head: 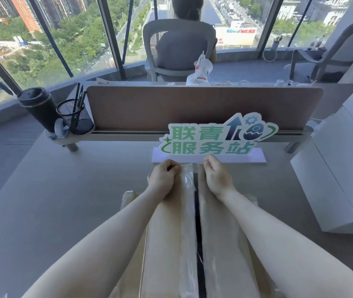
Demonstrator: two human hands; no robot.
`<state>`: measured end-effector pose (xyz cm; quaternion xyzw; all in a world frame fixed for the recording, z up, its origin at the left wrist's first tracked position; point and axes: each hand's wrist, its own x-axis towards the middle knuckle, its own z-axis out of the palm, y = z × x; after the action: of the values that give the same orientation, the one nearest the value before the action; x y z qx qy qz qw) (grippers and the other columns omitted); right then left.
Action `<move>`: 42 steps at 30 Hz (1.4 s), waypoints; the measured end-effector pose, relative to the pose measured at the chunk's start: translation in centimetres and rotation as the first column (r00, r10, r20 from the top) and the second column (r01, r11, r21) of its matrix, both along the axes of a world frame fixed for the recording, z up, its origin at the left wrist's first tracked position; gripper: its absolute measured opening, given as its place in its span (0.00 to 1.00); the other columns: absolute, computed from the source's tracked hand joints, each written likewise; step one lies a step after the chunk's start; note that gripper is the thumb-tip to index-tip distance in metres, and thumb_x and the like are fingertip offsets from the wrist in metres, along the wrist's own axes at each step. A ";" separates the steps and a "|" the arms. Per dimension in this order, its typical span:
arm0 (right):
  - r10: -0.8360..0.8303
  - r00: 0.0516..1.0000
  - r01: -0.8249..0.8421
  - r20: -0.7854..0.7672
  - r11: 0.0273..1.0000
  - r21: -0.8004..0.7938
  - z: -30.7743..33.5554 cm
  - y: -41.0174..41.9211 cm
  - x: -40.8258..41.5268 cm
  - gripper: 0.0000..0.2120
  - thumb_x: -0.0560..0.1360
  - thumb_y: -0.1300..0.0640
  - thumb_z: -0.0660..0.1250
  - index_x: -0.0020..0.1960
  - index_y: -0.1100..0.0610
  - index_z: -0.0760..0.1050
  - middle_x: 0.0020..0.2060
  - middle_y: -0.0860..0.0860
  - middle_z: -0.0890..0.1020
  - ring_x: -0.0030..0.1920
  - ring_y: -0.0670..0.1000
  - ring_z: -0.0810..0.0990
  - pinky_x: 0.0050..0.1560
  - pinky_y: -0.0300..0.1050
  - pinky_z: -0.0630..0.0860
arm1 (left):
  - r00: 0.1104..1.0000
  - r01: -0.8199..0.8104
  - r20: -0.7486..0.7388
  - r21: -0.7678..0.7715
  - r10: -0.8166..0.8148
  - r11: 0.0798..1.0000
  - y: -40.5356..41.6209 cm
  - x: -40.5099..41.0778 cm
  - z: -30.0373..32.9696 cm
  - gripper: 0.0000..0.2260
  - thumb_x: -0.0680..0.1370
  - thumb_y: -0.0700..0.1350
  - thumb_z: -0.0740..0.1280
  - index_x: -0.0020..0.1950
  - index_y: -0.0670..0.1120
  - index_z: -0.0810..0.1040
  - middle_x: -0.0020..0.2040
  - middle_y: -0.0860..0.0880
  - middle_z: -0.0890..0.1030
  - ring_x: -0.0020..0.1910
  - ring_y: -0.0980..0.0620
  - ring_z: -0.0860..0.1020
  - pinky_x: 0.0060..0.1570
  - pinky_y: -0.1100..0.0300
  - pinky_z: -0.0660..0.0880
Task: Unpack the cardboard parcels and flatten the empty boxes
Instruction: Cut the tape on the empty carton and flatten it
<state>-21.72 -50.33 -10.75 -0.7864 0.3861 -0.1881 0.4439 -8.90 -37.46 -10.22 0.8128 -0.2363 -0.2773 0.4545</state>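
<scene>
Both bare forearms extend over a cardboard box (pixel 171 244) lying on the near centre of the smooth grey desk (pixel 53 201). Two matte tan top flaps, edged with glossy, wrinkled clear tape (pixel 187 211), stand slightly apart along a dark centre gap. Left hand (pixel 163 177) and right hand (pixel 217 174) grip the far ends of the left and right flaps respectively, fingers curled tightly shut on the flap edges. Just beyond the hands stands a die-cut green-lettered sign (pixel 216 136) on a flat white base. Farther back is a brown partition panel (pixel 192 106). At far left, a black mesh pen cup (pixel 74 117) stands beside a black tumbler (pixel 38 106). White cabinets (pixel 341 175) occupy the right.
</scene>
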 end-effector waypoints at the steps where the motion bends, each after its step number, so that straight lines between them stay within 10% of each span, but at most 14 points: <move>1: -0.037 0.995 0.030 0.097 0.997 0.071 0.4 -0.6 -0.1 0.14 0.83 0.57 0.54 0.40 0.55 0.67 0.35 0.49 0.73 0.38 0.50 0.70 0.43 0.49 0.67 | 0.998 -0.007 -0.057 -0.046 0.004 0.999 0.3 0.2 0.3 0.08 0.80 0.47 0.63 0.42 0.53 0.78 0.37 0.57 0.78 0.42 0.52 0.74 0.47 0.57 0.71; 10: -0.006 0.960 -0.079 0.278 0.952 0.295 3.7 -2.5 -3.2 0.24 0.76 0.37 0.59 0.39 0.59 0.69 0.32 0.50 0.68 0.34 0.44 0.68 0.43 0.41 0.63 | 0.963 0.086 -0.232 -0.203 -0.134 0.975 1.9 1.8 3.5 0.13 0.84 0.50 0.57 0.44 0.44 0.72 0.40 0.46 0.71 0.40 0.52 0.69 0.42 0.58 0.63; 19: -0.026 0.953 -0.072 0.303 0.949 0.308 5.5 -3.7 -6.8 0.10 0.71 0.56 0.58 0.34 0.61 0.66 0.32 0.54 0.67 0.35 0.50 0.65 0.41 0.46 0.62 | 0.825 -0.159 -0.550 -0.448 -0.130 0.880 4.3 3.7 3.0 0.13 0.72 0.49 0.65 0.28 0.48 0.74 0.30 0.48 0.73 0.34 0.48 0.67 0.37 0.56 0.64; 22: 0.035 0.986 -0.075 0.161 0.966 0.249 6.6 -5.5 -8.8 0.10 0.77 0.65 0.57 0.42 0.64 0.76 0.39 0.55 0.77 0.42 0.50 0.73 0.47 0.44 0.68 | 0.745 -0.136 -0.631 -0.460 -0.216 0.877 6.4 5.9 2.6 0.27 0.78 0.66 0.57 0.33 0.45 0.74 0.37 0.44 0.78 0.36 0.46 0.73 0.42 0.53 0.68; 25: 0.077 0.991 -0.062 -0.109 0.989 0.133 7.2 -8.2 -11.6 0.11 0.75 0.62 0.65 0.57 0.60 0.78 0.47 0.56 0.81 0.47 0.53 0.77 0.50 0.45 0.71 | 0.805 0.116 -0.512 -0.358 -0.299 0.926 9.3 7.5 3.5 0.29 0.72 0.72 0.62 0.42 0.45 0.80 0.52 0.42 0.81 0.50 0.45 0.77 0.57 0.48 0.68; 30: 0.080 0.844 -0.130 -0.530 0.990 -0.058 5.0 -8.1 -15.6 0.26 0.75 0.63 0.68 0.73 0.53 0.70 0.67 0.52 0.76 0.67 0.54 0.74 0.61 0.43 0.68 | 0.970 0.228 0.046 0.159 -0.238 0.961 12.3 9.0 4.3 0.29 0.70 0.49 0.74 0.71 0.53 0.70 0.71 0.47 0.72 0.66 0.45 0.73 0.67 0.49 0.69; 33: 0.069 0.822 -0.109 -0.565 0.993 -0.036 2.6 -5.3 -16.0 0.29 0.78 0.54 0.67 0.77 0.54 0.63 0.75 0.53 0.67 0.74 0.55 0.67 0.71 0.46 0.63 | 0.800 0.104 0.414 0.617 -0.435 0.780 12.9 7.7 3.3 0.32 0.75 0.48 0.68 0.77 0.60 0.60 0.77 0.50 0.62 0.73 0.42 0.63 0.70 0.45 0.63; 36: 0.059 0.850 -0.020 -0.523 0.997 0.080 0.2 -2.1 -15.4 0.30 0.80 0.43 0.63 0.76 0.57 0.65 0.75 0.54 0.68 0.74 0.54 0.66 0.72 0.47 0.62 | 0.705 0.171 0.383 0.726 -0.597 0.667 12.5 3.7 1.6 0.28 0.78 0.47 0.63 0.77 0.60 0.60 0.78 0.54 0.62 0.75 0.46 0.63 0.71 0.50 0.61; 42: 0.137 0.887 -0.100 -0.441 0.989 0.108 -0.5 1.8 -14.9 0.40 0.75 0.37 0.66 0.78 0.59 0.60 0.76 0.54 0.65 0.74 0.53 0.65 0.72 0.46 0.63 | 0.897 0.232 0.221 0.501 -0.383 0.834 11.3 -1.2 0.7 0.33 0.76 0.53 0.61 0.79 0.54 0.53 0.80 0.52 0.57 0.76 0.47 0.60 0.69 0.51 0.65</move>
<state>-36.60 -48.53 -11.26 -0.8117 0.4366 0.0413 0.3857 -10.07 -26.15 -9.53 0.8812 -0.3614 -0.2636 0.1533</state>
